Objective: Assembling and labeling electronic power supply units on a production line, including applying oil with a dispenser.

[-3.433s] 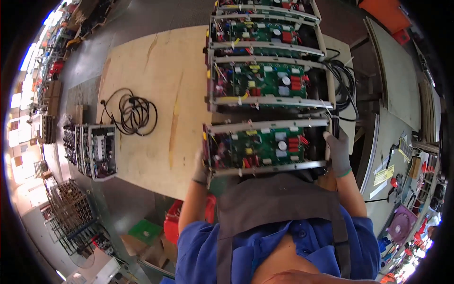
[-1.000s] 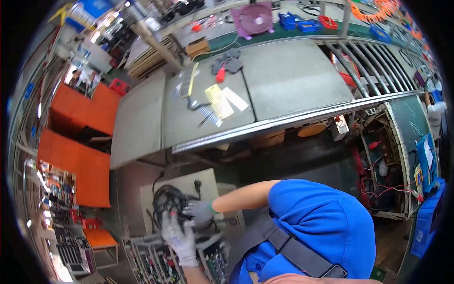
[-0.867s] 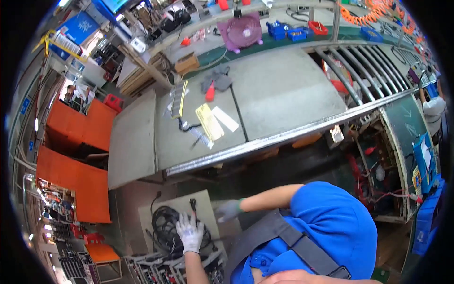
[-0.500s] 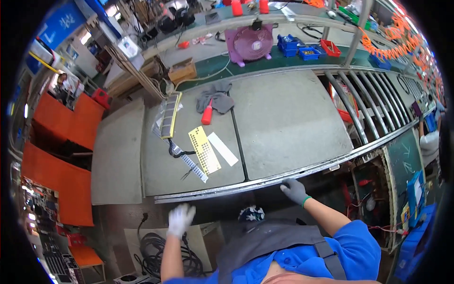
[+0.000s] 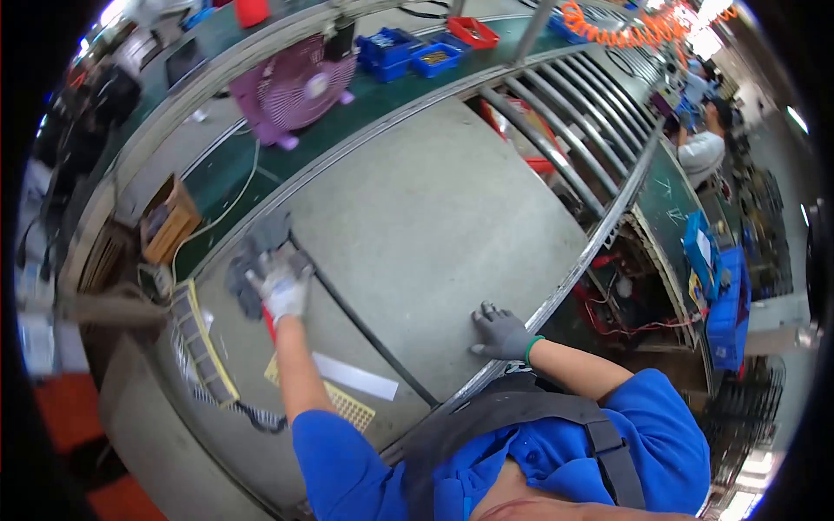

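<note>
My left hand (image 5: 283, 288), in a white glove, lies over a crumpled dark grey cloth (image 5: 248, 265) with its fingers spread. Partly hidden under that wrist is a red bottle-like object (image 5: 268, 322). My right hand (image 5: 501, 333), in a grey glove with a green cuff, rests on the grey worktable (image 5: 434, 226) near its front rail, fingers apart and holding nothing. Beside my left forearm lie a white strip (image 5: 356, 377) and a yellow sheet with rows of small dots (image 5: 352, 405), which the arm partly covers. A yellow-edged grey panel (image 5: 204, 343) lies farther left.
Metal rollers (image 5: 569, 122) continue the table at the right. Behind it stand a purple fan (image 5: 304, 87), blue bins (image 5: 387, 52), a red bin (image 5: 473, 33) and a wooden box (image 5: 172, 221). A black strip (image 5: 365, 326) crosses the tabletop. Another person (image 5: 702, 152) is at the far right.
My left hand has gone from below the table edge forward onto the grey cloth. My right hand has moved from the front rail onto the tabletop. The view has turned to the right.
</note>
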`<state>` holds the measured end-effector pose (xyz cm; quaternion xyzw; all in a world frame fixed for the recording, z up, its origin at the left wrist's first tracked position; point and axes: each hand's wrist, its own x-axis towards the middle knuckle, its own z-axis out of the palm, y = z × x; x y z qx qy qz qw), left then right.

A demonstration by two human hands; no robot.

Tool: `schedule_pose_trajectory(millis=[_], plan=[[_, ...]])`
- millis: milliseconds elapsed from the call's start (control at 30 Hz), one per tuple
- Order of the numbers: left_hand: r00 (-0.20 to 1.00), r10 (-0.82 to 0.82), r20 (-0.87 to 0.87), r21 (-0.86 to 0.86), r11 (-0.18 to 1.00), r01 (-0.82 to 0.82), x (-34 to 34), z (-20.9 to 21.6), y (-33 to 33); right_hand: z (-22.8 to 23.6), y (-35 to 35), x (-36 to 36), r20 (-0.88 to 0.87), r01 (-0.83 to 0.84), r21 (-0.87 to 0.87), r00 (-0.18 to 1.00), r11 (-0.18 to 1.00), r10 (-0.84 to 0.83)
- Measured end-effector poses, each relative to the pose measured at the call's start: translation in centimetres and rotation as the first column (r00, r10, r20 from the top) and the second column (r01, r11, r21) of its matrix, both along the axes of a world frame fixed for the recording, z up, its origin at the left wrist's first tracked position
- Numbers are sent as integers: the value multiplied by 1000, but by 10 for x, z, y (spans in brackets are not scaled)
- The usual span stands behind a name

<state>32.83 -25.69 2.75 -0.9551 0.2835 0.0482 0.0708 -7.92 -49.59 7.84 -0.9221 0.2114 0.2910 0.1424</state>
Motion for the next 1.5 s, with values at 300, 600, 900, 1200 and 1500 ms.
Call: schedule_pose_trajectory(millis=[300,600,900,1200,1500], plan=[[986,74,152,214,971,-106,5,51,-21,-21,-173,-2,96,242,514,937,823,-336],[986,102,-132,-235,963,-131,-298,17,-146,-107,-372,17,461,419,-547,874,725,-156],[891,301,-340,-438,788,-434,-346,22,-66,-104,-369,38,319,335,-504,929,796,-189],[605,774,188,-468,612,-638,-362,7,206,-30,57,109,822,-525,344,569,779,20],[848,399,-348,-370,773,-516,-356,19,262,-21,319,120,451,-966,74,254,248,856]])
